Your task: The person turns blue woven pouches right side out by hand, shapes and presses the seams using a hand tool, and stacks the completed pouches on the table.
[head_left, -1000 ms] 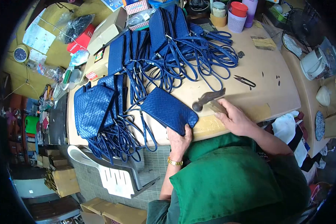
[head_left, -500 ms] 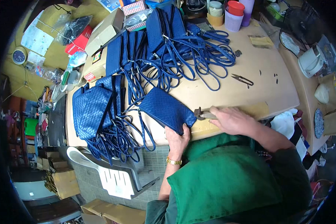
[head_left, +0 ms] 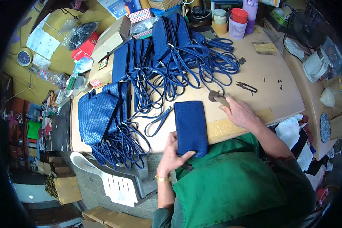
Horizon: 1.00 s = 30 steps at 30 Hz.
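My left hand grips the lower left side of a blue textured pouch, thumb across its near end. The pouch lies upright from my view at the table's front edge, its wrist strap trailing to the left. In my right hand is a hammer, held by its handle, with the dark head raised to the right of the pouch's far end. Thread snips rest on the table beyond the right hand.
Stacks of blue pouches with tangled straps cover the back of the table. More woven pouches lie at the left. Cups and a jar stand behind. A white chair is at lower left.
The pouch has turned upright and come nearer, with my left hand shifting down and left. My right hand has lifted the hammer away, up and to the right.
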Available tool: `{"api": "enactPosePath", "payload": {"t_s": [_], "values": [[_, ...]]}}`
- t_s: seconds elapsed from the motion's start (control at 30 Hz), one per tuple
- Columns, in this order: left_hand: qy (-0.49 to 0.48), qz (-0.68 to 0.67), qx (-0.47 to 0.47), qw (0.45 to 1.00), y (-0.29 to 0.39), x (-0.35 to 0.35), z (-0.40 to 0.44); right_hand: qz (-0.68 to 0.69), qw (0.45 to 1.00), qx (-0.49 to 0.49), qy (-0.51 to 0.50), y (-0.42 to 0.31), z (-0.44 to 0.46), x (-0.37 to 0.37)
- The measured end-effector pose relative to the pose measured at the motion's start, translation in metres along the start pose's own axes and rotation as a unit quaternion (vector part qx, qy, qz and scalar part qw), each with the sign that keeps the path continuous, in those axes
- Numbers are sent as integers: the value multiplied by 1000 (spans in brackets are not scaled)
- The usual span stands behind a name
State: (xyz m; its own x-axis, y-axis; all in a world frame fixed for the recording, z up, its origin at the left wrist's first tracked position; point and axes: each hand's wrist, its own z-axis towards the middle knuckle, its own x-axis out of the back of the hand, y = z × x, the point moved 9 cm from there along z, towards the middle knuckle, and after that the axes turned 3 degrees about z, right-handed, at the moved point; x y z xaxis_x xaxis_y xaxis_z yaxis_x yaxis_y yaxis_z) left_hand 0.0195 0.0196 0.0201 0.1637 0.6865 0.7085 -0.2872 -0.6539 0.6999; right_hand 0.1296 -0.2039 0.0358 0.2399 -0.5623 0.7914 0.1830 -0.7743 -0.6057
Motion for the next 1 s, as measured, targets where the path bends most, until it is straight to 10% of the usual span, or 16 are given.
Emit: {"api": "enactPosePath", "payload": {"t_s": [0.1,0.2,0.27,0.33,1.0], "values": [[9,-267,162,950,-47,11,4,-73,996,-35,-45,15,-1,-18],[114,-100,270,951,-55,27,53,-91,995,-11,-43,7,-3,-27],[141,113,235,955,-56,15,78,-58,992,-48,-99,9,-2,-26],[142,108,126,976,-41,-3,78,-25,991,-43,-124,7,-4,-2],[80,23,226,971,-48,-6,63,-29,991,-21,-131,13,16,-38]]}}
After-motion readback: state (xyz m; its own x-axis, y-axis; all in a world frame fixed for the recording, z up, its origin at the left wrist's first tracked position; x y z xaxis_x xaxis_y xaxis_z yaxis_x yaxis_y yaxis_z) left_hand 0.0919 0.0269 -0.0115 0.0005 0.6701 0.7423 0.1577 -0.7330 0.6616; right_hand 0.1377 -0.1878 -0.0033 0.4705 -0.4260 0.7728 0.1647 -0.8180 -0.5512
